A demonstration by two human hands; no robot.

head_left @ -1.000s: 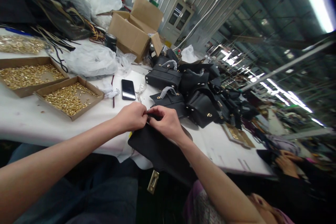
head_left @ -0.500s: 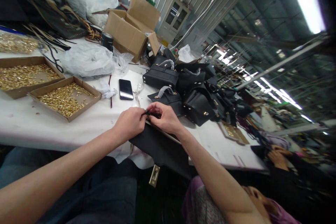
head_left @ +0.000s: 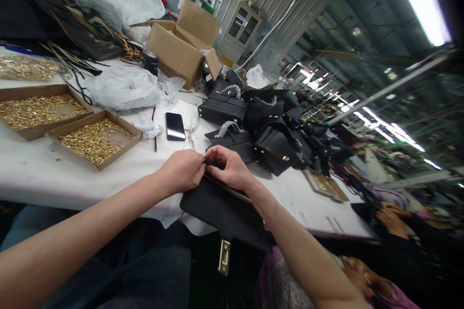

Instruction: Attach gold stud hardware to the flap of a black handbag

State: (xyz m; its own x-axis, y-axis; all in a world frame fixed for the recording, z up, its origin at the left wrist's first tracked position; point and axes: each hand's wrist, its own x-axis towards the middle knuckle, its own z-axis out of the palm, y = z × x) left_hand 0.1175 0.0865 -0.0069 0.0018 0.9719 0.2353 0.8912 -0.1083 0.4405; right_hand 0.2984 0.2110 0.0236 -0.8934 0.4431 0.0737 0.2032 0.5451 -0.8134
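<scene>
A black handbag (head_left: 223,207) lies at the table's front edge, its flap hanging over toward my lap. From the flap dangles a gold clasp plate (head_left: 224,257). My left hand (head_left: 184,170) is closed, pinching a dark piece at the bag's upper edge. Beside it my right hand (head_left: 230,166) curls its fingers and thumb round the same edge. The fingertips nearly meet, and whatever small part lies between them is hidden.
Cardboard trays (head_left: 96,137) of small gold fittings stand to the left, near a phone (head_left: 175,126). Finished-looking black handbags (head_left: 273,147) are piled ahead right. Behind are plastic bags (head_left: 123,88) and a cardboard box (head_left: 176,53). Co-workers' hands (head_left: 393,219) show at right.
The gold clasp and flap have swung slightly right and down. Both hands keep their hold at the bag's edge, a little lower in view.
</scene>
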